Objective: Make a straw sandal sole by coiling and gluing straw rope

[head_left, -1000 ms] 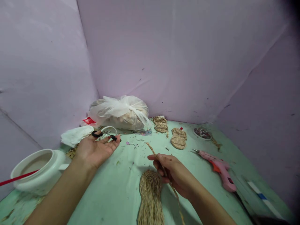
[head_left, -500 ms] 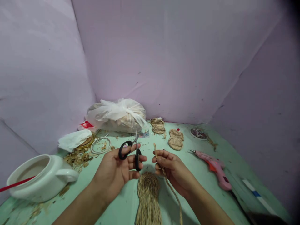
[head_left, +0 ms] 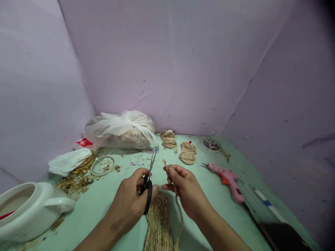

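My left hand [head_left: 131,198] is closed around the black handles of a pair of scissors [head_left: 148,190], whose slim metal blades point up and away from me, slightly parted. Between thumb and fingers, my right hand [head_left: 184,184] pinches a twisted straw cord [head_left: 179,212] near its end; a short tip sticks up past the fingers, and the rest hangs down toward me. Below and between both hands lies a long woven straw piece [head_left: 158,223], made of cord rows coiled round at the far end. Its near end runs out of view.
A pink glue gun [head_left: 227,178] lies to the right. Small woven pieces [head_left: 187,153] rest toward the back, near a dish [head_left: 211,145]. At left are a white handled pot [head_left: 39,212], dry scraps [head_left: 75,184], a tape ring [head_left: 103,165] and a stuffed plastic bag [head_left: 123,129] against the wall.
My left hand has turned over and closed round the scissors' handles, its palm no longer facing up. The right hand still pinches the cord. The view has shifted slightly right.
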The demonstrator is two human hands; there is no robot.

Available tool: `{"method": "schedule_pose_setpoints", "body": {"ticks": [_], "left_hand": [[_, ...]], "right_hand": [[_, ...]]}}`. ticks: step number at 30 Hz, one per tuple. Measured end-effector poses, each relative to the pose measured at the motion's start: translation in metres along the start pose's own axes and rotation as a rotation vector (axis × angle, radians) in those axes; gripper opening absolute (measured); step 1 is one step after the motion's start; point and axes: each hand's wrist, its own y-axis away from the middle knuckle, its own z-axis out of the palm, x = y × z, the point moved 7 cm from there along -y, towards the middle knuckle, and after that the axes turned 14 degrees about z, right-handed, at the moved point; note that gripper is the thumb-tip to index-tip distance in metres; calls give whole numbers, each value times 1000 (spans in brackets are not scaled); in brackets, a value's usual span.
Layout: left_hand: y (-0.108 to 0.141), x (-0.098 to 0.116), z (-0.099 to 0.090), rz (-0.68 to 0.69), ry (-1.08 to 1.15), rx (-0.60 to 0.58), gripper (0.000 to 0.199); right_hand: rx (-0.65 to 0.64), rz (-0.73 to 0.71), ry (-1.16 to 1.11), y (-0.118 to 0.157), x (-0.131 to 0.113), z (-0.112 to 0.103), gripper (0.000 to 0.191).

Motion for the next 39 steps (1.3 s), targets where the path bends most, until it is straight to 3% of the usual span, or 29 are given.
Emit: {"method": "schedule_pose_setpoints", "body": {"ticks": [5, 10, 16, 21, 31, 39], "left_hand": [[-3, -4, -4, -60, 181, 109, 40], [-3, -1, -4, -11, 134, 77, 41], [0, 7, 1, 40, -68, -75, 31], [1, 23, 11, 108, -240, -173, 7], [6, 25, 16, 152, -295, -178, 14], [7, 23, 19, 162, -301, -196, 12]], "right_hand": [[77, -128, 227, 3, -7, 1, 29], [142, -273, 416, 9, -20, 1, 21], [140, -178, 311, 8, -16, -2, 19], [101, -129, 205, 7, -10, -1, 21], [-11, -176, 241, 10, -13, 7, 18], [23, -220, 288, 9, -13, 6, 23]]}}
